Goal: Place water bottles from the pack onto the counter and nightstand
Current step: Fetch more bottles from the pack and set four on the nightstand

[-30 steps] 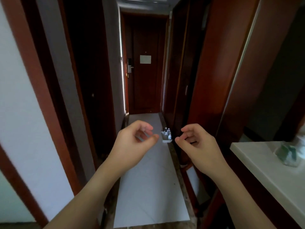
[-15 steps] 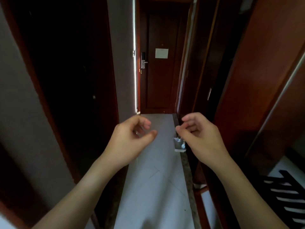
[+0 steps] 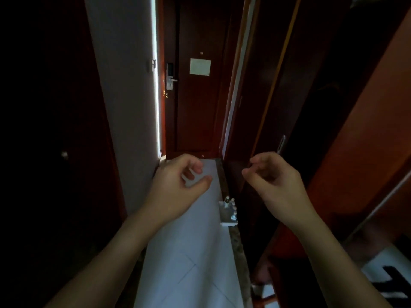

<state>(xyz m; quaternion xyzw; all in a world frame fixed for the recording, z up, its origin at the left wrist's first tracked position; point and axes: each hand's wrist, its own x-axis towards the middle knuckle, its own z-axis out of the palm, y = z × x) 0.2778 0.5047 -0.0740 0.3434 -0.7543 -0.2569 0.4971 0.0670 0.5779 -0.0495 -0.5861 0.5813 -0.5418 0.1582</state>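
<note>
Head view: left hand (image 3: 178,187) and right hand (image 3: 275,185) empty, fingers loosely curled.

The pack of water bottles (image 3: 228,213) stands on the pale tiled floor (image 3: 189,252), at the floor's right edge against the dark stone border strip. It is a small clear-wrapped bundle, partly emptied, with a few upright bottles with white caps along its far and right sides. Finer detail is too small to tell.
</note>
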